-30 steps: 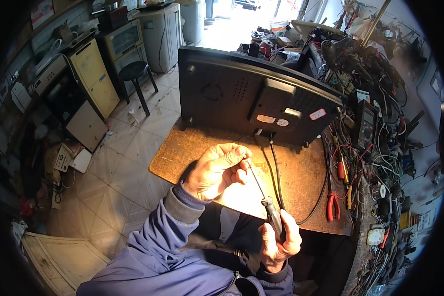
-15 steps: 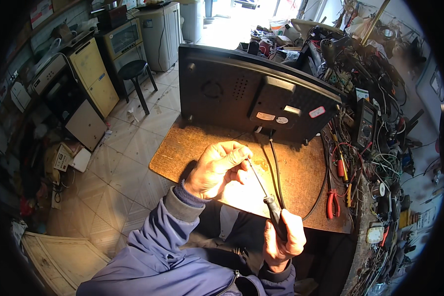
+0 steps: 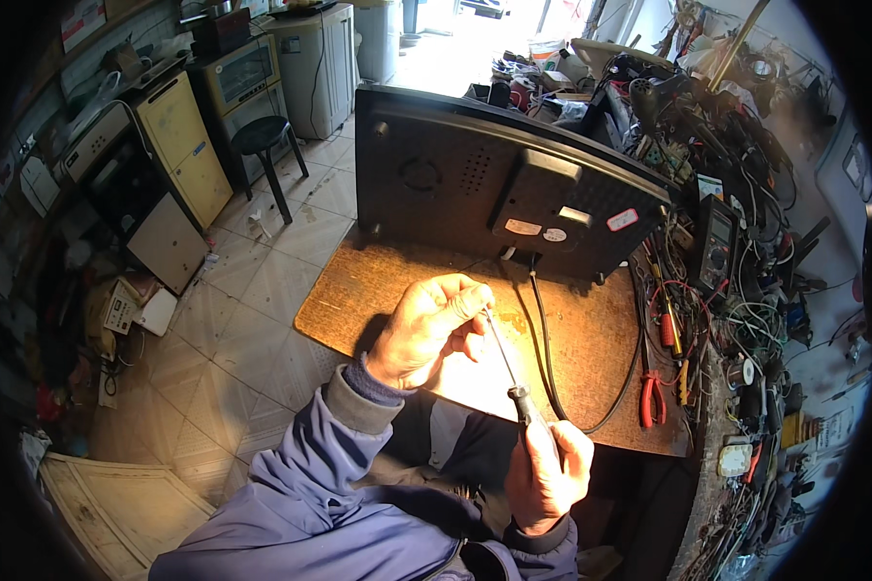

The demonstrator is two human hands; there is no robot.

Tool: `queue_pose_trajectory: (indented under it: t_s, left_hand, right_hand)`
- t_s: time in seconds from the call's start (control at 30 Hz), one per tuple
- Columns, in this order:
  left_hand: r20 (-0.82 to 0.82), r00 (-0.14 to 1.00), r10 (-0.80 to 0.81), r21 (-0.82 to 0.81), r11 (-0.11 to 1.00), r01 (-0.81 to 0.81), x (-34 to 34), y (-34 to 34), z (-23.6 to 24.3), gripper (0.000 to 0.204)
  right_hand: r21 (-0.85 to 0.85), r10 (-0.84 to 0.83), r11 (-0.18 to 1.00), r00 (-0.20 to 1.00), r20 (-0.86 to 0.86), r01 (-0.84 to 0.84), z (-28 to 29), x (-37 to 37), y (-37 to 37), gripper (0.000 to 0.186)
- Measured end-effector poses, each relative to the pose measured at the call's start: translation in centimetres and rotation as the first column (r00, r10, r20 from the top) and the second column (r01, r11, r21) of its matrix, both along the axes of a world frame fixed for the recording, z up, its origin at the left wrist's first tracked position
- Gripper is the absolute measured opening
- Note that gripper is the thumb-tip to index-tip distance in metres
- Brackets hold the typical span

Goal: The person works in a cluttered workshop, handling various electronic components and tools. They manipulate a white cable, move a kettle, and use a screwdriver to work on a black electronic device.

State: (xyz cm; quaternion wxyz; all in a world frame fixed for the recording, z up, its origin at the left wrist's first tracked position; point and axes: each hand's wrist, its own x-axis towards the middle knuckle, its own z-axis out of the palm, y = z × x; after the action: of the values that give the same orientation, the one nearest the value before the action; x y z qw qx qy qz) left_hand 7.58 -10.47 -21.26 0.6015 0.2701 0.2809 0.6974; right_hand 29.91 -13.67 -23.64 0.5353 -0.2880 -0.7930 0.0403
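My right hand [image 3: 549,476] is closed around the dark handle of a screwdriver [image 3: 526,407], whose thin metal shaft points up and left. My left hand [image 3: 426,327] pinches thumb and fingers together at the screwdriver's tip; anything small between them is too hidden to name. Both hands are above the near part of a worn wooden board [image 3: 344,295], under a bright patch of light. Beyond them a black flat appliance [image 3: 436,198] stands on edge with its underside facing me, showing vent slots, round feet and labels. From its bottom runs a black power cord [image 3: 543,344].
On the board's right lie red-handled pliers [image 3: 653,402] and a red-and-yellow screwdriver [image 3: 670,329]. A multimeter [image 3: 716,244] leans against tangled wires and parts along the right. A black stool [image 3: 262,136] and a yellow cabinet [image 3: 186,145] stand on the tiled floor at left.
My right hand and the screwdriver handle have shifted slightly left, while the tip stays at my left fingers. The power cord now bows further left. My left hand has barely moved.
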Motion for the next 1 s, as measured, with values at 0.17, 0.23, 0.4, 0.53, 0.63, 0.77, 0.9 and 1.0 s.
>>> queue_pose_trajectory:
  t_s: [0.17, 0.23, 0.4, 0.53, 0.63, 0.77, 0.9, 1.0]
  left_hand:
    - [-0.011, 1.000, 0.015, -0.010, 1.000, -0.015, 0.0, 0.0, -0.3, 0.017]
    - [0.001, 1.000, 0.008, -0.011, 1.000, -0.008, -0.1, 0.0, -0.4, 0.017]
    - [-0.097, 0.995, 0.038, 0.056, 0.998, -0.032, -0.2, 0.1, -0.1, 0.019]
    - [-0.080, 0.995, 0.051, 0.064, 0.997, -0.046, 0.0, 0.2, 0.0, 0.018]
    - [-0.071, 0.996, 0.051, 0.072, 0.996, -0.045, -0.2, 0.3, -0.2, 0.017]
    - [0.010, 1.000, -0.007, 0.094, 0.996, 0.006, -0.7, 0.2, 0.1, 0.016]
    - [-0.036, 0.999, -0.013, 0.045, 0.999, 0.014, -0.2, 0.3, 0.2, 0.017]
    - [-0.019, 1.000, -0.004, 0.060, 0.998, 0.005, -0.1, 0.4, 0.4, 0.017]
  right_hand:
    - [-0.018, 0.003, 1.000, 0.999, -0.035, -0.003, 1.1, -0.5, -0.1, 0.045]
    - [-0.011, 0.011, 1.000, 0.999, -0.046, -0.011, 1.0, -0.5, 0.0, 0.047]
    - [-0.143, 0.090, 0.985, 0.993, -0.075, -0.100, 0.7, -0.3, 0.1, 0.041]
    - [-0.571, 0.093, 0.747, 0.904, -0.418, -0.341, -0.5, -0.4, -0.9, 0.038]
    - [-0.400, 0.134, 0.892, 0.969, -0.205, -0.208, 0.8, -0.9, -0.3, 0.038]
    - [-0.169, 0.116, 0.978, 0.993, -0.024, -0.118, 1.8, -1.6, -0.3, 0.037]
    - [-0.270, 0.147, 0.945, 0.978, -0.148, -0.183, 1.2, -1.0, 0.1, 0.038]
    - [-0.406, 0.136, 0.886, 0.964, -0.230, -0.222, 0.1, -1.3, -0.2, 0.038]
